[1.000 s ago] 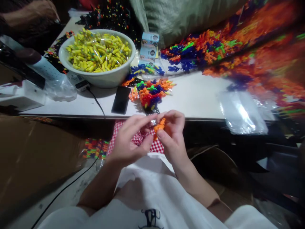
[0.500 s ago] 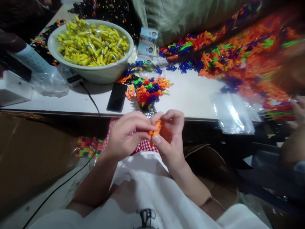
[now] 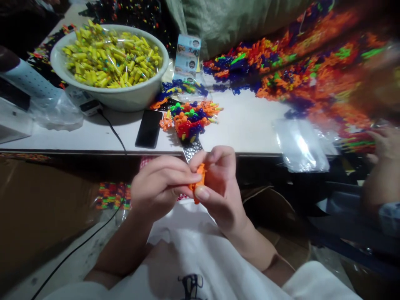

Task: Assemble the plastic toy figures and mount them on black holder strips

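Observation:
Between my two hands, just in front of the table edge, is a small orange plastic piece [image 3: 199, 179]. My left hand [image 3: 159, 185] pinches it from the left with thumb and forefinger. From the other side, the thumb and curled fingers of my right hand [image 3: 221, 187] grip the same piece. Its exact shape is partly covered by my fingers. Straight beyond my hands lies a small heap of orange, blue, red and green plastic pieces [image 3: 190, 121], with a silvery patterned strip [image 3: 192, 149] under its near side.
A pale basin [image 3: 109, 92] of yellow pieces stands at the back left, near a black phone [image 3: 148, 129]. Clear plastic bags [image 3: 301, 146] lie at the right edge. Beyond them spreads a big colourful pile [image 3: 300, 75], by another person's hand [image 3: 387, 141].
My hands and the orange piece have come slightly lower and left in view. The whole scene has shifted a little left. Both hands keep hold of the piece.

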The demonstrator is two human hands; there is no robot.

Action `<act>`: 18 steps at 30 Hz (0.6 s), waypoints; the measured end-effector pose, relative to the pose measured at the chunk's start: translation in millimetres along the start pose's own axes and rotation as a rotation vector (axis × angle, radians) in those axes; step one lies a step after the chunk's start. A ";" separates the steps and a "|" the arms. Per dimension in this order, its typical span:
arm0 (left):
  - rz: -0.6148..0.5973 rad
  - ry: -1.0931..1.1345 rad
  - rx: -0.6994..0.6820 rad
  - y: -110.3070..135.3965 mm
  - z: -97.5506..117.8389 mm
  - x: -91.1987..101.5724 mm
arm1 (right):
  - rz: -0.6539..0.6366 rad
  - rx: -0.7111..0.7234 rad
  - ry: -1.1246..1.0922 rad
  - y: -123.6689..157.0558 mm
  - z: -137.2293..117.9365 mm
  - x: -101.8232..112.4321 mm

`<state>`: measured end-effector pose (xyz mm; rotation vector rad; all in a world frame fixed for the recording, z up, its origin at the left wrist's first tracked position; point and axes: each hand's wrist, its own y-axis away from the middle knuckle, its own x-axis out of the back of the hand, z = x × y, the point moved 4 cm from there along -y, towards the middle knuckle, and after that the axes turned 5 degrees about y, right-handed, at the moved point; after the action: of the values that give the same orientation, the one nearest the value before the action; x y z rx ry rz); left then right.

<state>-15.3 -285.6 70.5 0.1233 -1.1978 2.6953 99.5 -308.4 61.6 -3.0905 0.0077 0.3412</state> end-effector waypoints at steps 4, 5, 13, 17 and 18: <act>0.032 0.026 0.014 -0.4 -1.5 -1.3 | -0.169 -0.076 -0.087 -5.6 -0.1 2.3; 0.022 0.037 0.013 -1.3 -2.8 -1.4 | -0.216 -0.104 -0.105 -7.6 0.0 3.0; -0.143 0.089 -0.041 -17.8 -16.1 7.0 | -0.574 -0.380 -0.234 -23.6 -0.3 0.3; -0.174 0.190 -0.006 -18.8 -20.7 7.8 | -0.804 -0.461 -0.247 -29.5 -1.6 -10.2; -0.181 0.219 0.004 -18.0 -22.0 7.8 | -0.814 -0.447 -0.229 -31.6 -1.6 -11.3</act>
<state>-19.1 -256.4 70.0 -0.0596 -1.0616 2.4799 89.1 -276.9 66.6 -3.0598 -1.4435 0.7037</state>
